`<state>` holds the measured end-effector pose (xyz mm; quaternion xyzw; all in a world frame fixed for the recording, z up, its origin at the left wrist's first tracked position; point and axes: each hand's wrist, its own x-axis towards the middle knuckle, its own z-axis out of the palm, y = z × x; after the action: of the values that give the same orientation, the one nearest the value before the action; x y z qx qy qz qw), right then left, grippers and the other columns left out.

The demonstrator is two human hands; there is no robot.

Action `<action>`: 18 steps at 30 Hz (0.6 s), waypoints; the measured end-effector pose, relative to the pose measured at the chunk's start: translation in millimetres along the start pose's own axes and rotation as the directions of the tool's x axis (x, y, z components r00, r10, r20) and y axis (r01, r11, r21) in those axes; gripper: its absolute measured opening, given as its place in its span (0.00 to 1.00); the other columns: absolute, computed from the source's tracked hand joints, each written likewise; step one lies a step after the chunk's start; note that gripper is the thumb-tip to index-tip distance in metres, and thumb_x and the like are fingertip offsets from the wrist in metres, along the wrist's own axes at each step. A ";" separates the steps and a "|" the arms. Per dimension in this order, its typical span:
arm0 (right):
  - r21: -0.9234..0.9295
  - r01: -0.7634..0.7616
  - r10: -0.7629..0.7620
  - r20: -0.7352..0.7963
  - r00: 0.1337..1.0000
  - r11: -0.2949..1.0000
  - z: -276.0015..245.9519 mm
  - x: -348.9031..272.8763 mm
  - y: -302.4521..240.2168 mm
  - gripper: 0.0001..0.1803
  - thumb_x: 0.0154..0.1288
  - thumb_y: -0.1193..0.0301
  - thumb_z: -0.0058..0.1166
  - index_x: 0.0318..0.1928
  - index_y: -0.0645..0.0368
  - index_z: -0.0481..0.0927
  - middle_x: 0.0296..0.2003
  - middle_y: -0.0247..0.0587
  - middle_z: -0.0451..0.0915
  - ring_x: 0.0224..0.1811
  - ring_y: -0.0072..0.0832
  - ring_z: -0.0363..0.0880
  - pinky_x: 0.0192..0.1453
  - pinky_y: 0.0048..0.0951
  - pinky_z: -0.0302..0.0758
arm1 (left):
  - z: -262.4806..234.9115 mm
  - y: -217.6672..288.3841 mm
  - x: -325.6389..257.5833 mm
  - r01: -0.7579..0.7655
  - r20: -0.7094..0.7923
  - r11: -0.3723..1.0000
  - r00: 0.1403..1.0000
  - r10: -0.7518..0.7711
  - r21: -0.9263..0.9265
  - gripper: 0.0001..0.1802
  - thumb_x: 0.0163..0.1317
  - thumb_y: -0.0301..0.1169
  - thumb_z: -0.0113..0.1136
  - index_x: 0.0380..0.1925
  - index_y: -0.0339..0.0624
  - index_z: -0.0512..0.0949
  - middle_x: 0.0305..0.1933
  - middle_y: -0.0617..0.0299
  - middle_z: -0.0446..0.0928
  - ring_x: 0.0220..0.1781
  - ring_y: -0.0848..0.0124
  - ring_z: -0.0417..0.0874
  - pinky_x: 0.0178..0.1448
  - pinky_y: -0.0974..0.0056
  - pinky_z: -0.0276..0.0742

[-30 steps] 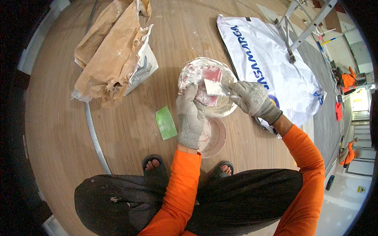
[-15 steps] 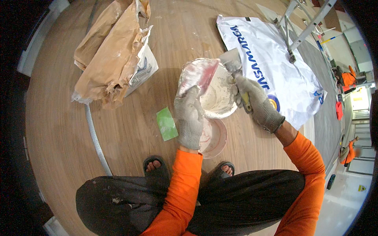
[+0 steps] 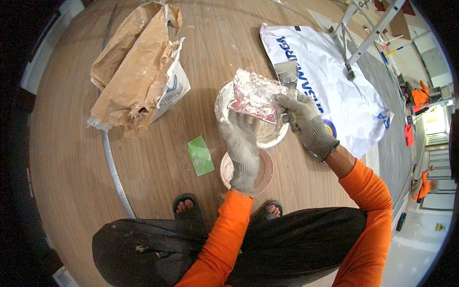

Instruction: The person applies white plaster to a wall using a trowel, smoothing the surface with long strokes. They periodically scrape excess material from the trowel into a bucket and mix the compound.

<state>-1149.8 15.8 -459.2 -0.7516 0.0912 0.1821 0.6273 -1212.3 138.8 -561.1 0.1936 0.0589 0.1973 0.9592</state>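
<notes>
My left hand [image 3: 239,141], in a grey work glove, grips a red plastic spreader [image 3: 256,98] smeared with white paste. The spreader lies tilted over a round white bucket [image 3: 277,138] coated inside with the same paste. My gloved right hand [image 3: 308,122] is closed round a putty knife [image 3: 287,74], its metal blade pointing away from me. Its thumb and fingers are at the spreader's right edge; whether they touch it I cannot tell. Nearer to me, partly under my left wrist, stands a pinkish tub [image 3: 268,174] with white residue.
A green rectangular piece [image 3: 201,155] lies on the wood-pattern floor. A torn brown paper sack [image 3: 136,71] stands at the left, by a pale strip [image 3: 114,167]. At the right lie a white printed sheet [image 3: 330,86] and a metal ladder [image 3: 370,40]. People in orange are farther right.
The spreader has turned from a steep angle to show its paste-covered face, moving right toward my right hand. My left hand has shifted slightly right and nearer to me.
</notes>
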 end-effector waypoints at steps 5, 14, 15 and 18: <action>-0.210 0.150 -0.132 0.098 0.986 0.966 13.4 -11.8 5.4 0.14 0.74 0.61 0.57 0.43 0.61 0.80 0.27 0.33 0.81 0.22 0.18 0.77 0.22 0.21 0.71 | 17.9 -13.2 -9.8 0.153 -0.071 0.988 0.986 -0.152 0.014 0.26 0.78 0.37 0.50 0.71 0.41 0.63 0.69 0.54 0.72 0.69 0.63 0.75 0.74 0.56 0.70; -0.652 0.651 -0.512 0.435 0.740 0.388 -26.1 -12.3 22.1 0.18 0.79 0.59 0.48 0.55 0.60 0.76 0.38 0.53 0.84 0.40 0.48 0.86 0.44 0.45 0.80 | -8.9 36.9 21.6 0.260 -0.104 0.966 0.960 -0.258 -0.003 0.21 0.70 0.25 0.56 0.61 0.31 0.71 0.59 0.45 0.78 0.59 0.54 0.84 0.64 0.46 0.85; -0.671 0.669 -0.476 0.496 0.726 0.320 -26.9 -12.5 23.9 0.18 0.77 0.59 0.50 0.55 0.59 0.76 0.40 0.54 0.84 0.42 0.50 0.85 0.46 0.47 0.80 | -11.9 37.0 23.9 0.285 -0.166 0.958 0.947 -0.275 0.042 0.20 0.70 0.25 0.55 0.59 0.30 0.72 0.58 0.46 0.79 0.57 0.54 0.85 0.62 0.47 0.86; -0.682 0.717 -0.431 0.608 0.666 0.146 -34.4 -7.5 29.9 0.19 0.72 0.59 0.56 0.56 0.57 0.76 0.42 0.53 0.84 0.44 0.51 0.85 0.47 0.49 0.80 | -18.3 34.9 28.0 0.360 -0.265 0.919 0.913 -0.311 0.159 0.18 0.69 0.25 0.55 0.56 0.29 0.74 0.56 0.46 0.80 0.53 0.54 0.87 0.58 0.48 0.89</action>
<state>-1162.1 -24.3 -478.5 -0.9015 -0.4026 0.0435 0.1529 -1202.6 186.0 -565.2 0.2534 0.2239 0.0432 0.9401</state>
